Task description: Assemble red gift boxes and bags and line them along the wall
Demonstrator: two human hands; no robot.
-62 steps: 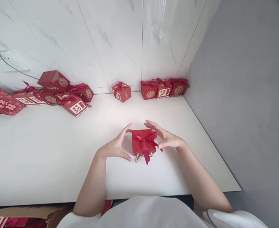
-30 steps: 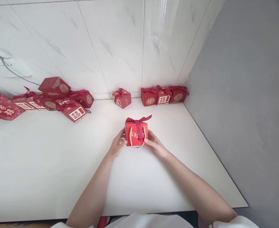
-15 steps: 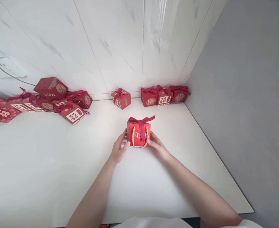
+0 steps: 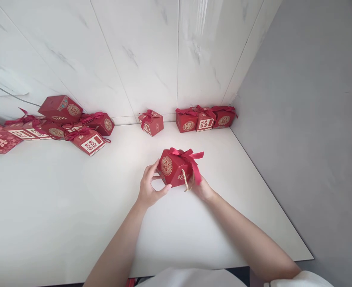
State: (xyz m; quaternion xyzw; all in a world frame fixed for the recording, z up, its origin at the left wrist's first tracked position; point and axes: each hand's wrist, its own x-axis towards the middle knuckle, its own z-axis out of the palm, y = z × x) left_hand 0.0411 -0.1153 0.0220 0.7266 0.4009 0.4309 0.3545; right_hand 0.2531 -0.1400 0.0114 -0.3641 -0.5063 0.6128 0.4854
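Note:
Between my two hands is a red gift box with a gold round emblem on one side face. A dark red ribbon bow crowns it, one tail hanging over the front, and a gold rope handle dangles from its front face. My left hand curves round the left side, fingers behind and thumb at the lower front edge. On the right, my right hand grips the box, its fingers mostly hidden behind box and ribbon.
One ribboned box stands by the tiled wall. To its right is a row of boxes; at the left lies a cluster of several, one box stacked on top. A grey wall bounds the white table on the right.
The gift box has turned between my hands, so its front with the handle now faces right and the emblem side shows. My left thumb has spread wider. The view has shifted slightly.

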